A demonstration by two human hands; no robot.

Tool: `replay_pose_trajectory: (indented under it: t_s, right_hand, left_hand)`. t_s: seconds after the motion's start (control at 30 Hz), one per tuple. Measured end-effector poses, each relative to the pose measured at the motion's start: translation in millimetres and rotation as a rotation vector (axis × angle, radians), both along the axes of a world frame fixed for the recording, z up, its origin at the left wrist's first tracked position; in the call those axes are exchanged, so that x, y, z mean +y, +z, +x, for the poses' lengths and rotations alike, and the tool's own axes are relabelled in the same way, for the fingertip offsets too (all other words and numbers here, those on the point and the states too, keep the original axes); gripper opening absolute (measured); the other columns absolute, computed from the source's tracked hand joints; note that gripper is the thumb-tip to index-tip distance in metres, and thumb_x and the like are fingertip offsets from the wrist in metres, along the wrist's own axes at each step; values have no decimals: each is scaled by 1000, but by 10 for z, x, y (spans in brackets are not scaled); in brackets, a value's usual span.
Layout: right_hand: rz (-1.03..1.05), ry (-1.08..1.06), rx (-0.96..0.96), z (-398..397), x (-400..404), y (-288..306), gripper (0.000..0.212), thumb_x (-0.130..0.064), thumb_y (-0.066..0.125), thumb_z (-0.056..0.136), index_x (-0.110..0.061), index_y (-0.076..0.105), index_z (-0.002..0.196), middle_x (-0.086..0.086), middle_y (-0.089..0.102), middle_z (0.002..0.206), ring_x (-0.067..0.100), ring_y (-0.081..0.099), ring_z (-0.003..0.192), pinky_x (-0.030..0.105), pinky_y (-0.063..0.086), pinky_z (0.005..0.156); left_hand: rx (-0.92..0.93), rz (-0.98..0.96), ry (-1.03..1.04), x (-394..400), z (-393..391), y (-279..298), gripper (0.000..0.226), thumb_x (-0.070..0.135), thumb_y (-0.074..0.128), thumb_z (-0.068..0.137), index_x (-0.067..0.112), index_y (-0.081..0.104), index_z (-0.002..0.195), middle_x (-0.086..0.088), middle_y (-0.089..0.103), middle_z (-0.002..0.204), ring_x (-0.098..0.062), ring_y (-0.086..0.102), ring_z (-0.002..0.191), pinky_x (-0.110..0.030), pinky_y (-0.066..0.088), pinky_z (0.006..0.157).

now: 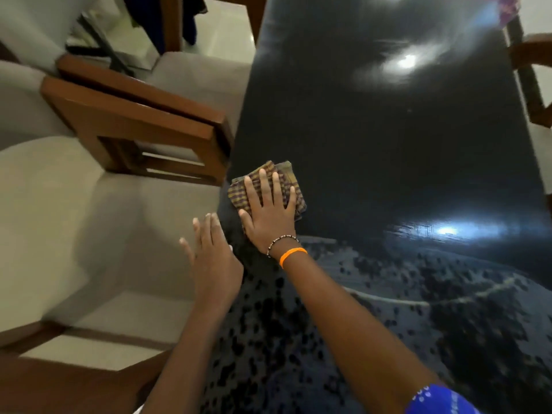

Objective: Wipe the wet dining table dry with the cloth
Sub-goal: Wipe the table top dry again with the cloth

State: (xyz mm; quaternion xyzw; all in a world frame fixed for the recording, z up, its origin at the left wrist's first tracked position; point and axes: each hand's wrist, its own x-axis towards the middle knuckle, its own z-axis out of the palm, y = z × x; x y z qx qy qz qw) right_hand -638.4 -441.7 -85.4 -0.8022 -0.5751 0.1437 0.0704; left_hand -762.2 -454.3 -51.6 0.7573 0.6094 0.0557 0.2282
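We log the cloth point(267, 188), a folded checked piece in yellow and dark tones, lying flat on the dining table point(388, 144) close to its left edge. Our right hand point(270, 209) lies directly on top of it, palm down, fingers spread and flat, pressing rather than gripping; the cloth shows beyond the fingertips and on both sides of the hand. The wrist carries an orange band point(292, 254) and a beaded bracelet point(282, 242). Our left hand point(213, 258) is open with fingers extended, holding nothing, at the table's left edge just beside the right wrist; we cannot tell whether it touches the surface. The tabletop is dark and glossy, with bright light reflections; the near part reflects a spotted pattern. Wooden chairs with pale cushions point(134, 121) stand just left of the table. A blue sleeve point(439, 398) shows at the lower right. No readable writing or labels are visible.
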Motion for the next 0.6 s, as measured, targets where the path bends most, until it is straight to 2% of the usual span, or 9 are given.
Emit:
replay_pose_trajectory:
  t_s: [0.1, 0.17, 0.33, 0.47, 0.6]
  right_hand:
    - [14, 170, -48, -54, 231, -40, 64, -48, 36, 92, -33, 12, 149, 0, 3, 161, 23, -1, 148, 54, 1, 114]
    - [15, 211, -67, 87, 404, -37, 63, -48, 38, 92, -36, 14, 148, -3, 5, 160, 21, 1, 148, 52, 3, 114]
    - [-34, 151, -88, 248, 786, 3, 61, -47, 37, 94, -37, 11, 148, -4, 2, 160, 21, -3, 148, 52, -2, 114]
    - [-32, 108, -66, -25, 528, 4, 62, -46, 35, 95, -34, 10, 149, -1, -1, 161, 24, -4, 148, 54, -4, 114]
    - [30, 180, -17, -609, -151, -42, 64, -48, 39, 91, -33, 17, 149, 2, 7, 160, 25, 2, 148, 52, -2, 113]
  left_hand:
    - [-173, -74, 33, 115, -248, -76, 61, 0, 41, 91, 5, 15, 146, -10, 14, 156, -23, 2, 145, -41, 1, 116]
    - [-249, -128, 5, 123, -319, -102, 58, -1, 38, 92, 4, 17, 145, -10, 16, 156, -23, 5, 145, -38, 3, 116]
    - [-286, -263, -158, 157, -511, -86, 57, -5, 27, 92, 9, 17, 146, -6, 15, 156, -17, 4, 145, -33, 3, 118]
    - [-318, -271, -99, 190, -711, 34, 63, -12, 30, 87, 9, 21, 146, -9, 19, 155, -18, 9, 144, -28, 8, 115]
    - [-296, -213, -49, 113, -763, 58, 64, -4, 40, 89, 7, 14, 147, -12, 18, 155, -22, 14, 144, -39, 16, 118]
